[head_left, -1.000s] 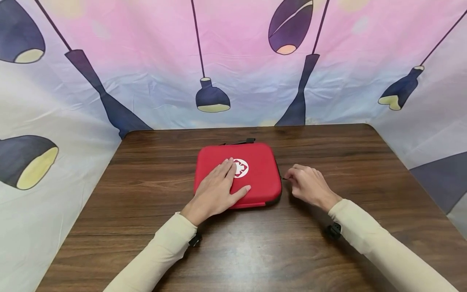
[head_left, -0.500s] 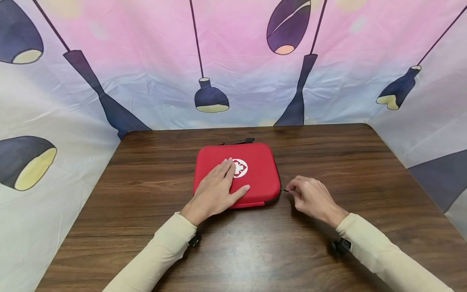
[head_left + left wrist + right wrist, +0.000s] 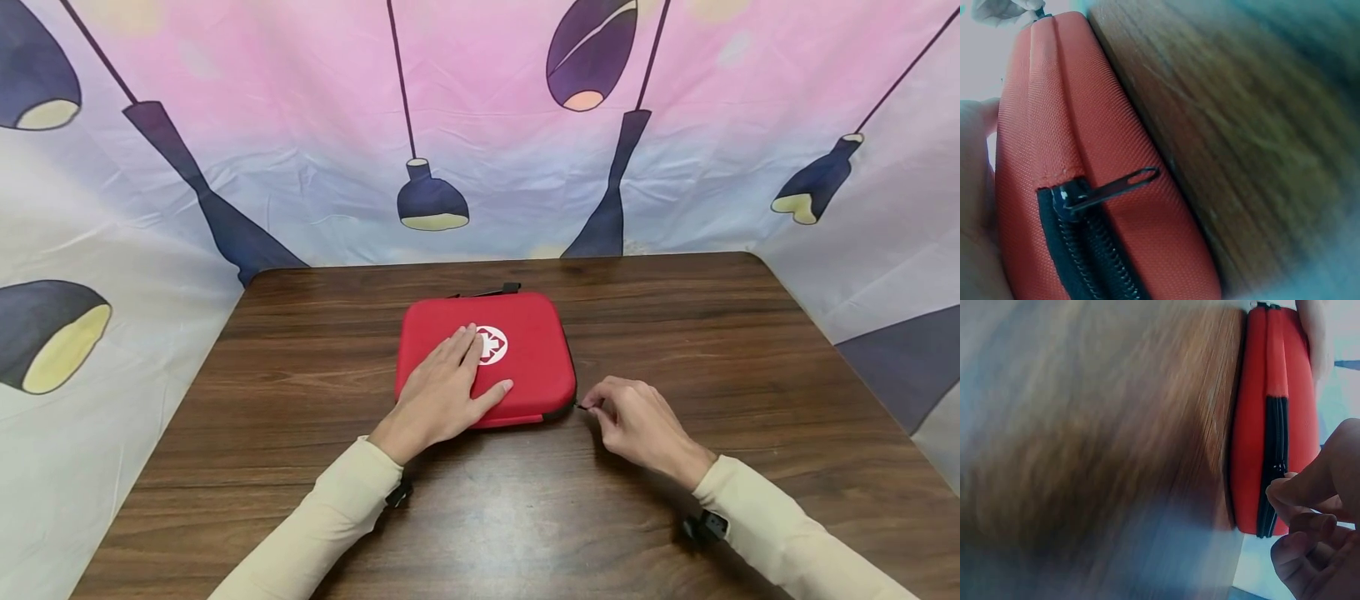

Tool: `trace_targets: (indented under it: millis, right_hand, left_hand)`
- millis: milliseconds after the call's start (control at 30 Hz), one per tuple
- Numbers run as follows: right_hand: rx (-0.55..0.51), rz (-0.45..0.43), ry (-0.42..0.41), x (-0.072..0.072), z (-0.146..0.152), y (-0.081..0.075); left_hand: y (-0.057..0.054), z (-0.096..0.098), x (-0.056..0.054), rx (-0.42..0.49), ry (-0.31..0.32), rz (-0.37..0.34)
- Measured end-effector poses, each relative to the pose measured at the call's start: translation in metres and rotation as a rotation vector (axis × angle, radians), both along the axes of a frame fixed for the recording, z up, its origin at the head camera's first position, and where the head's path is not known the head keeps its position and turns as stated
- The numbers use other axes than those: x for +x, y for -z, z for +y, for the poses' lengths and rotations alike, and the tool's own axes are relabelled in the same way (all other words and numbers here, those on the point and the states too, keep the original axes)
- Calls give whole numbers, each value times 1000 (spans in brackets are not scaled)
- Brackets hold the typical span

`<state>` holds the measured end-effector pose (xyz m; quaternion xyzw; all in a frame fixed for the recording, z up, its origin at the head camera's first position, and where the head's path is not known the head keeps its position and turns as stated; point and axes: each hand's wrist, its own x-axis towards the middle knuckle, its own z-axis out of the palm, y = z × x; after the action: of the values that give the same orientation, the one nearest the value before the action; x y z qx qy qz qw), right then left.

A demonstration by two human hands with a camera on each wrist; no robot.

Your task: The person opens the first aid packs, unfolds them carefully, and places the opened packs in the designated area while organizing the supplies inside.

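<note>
A red zippered first-aid case (image 3: pixel 528 367) with a white emblem lies flat on the table in the head view. My left hand (image 3: pixel 438 396) rests on its lid, fingers extended and partly covering the emblem. At the near right corner, my right hand (image 3: pixel 637 421) pinches a small zipper pull (image 3: pixel 581 407) between thumb and forefinger. The right wrist view has the slider (image 3: pixel 1279 469) on the black zipper tape, against the fingertips. Another zipper pull (image 3: pixel 1116 189) hangs loose on the case's side in the left wrist view, above black teeth.
The case sits on a dark wood-grain table (image 3: pixel 300 333). A black strap (image 3: pixel 498 290) sticks out behind the case. Beyond the table's back edge hangs a fabric backdrop (image 3: pixel 315 108) printed with lamps.
My right hand has drawn the zipper pull toward me along the case's right side, down to the near corner. The left hand has stayed in place on the lid.
</note>
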<state>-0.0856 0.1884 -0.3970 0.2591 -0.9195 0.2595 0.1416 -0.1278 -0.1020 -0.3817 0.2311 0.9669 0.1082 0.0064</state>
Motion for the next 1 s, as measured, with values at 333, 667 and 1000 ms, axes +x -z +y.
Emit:
trace_targets:
  millis: [333, 667, 1000]
  right_hand:
    - [-21, -1, -1, 8, -12, 2]
    - [-22, 11, -56, 14, -33, 7]
    - [-14, 58, -42, 12, -33, 9]
  left_hand:
    - [-1, -4, 2, 4, -6, -19]
    - [-1, -2, 3, 10, 7, -2]
    - [1, -2, 1, 7, 9, 7]
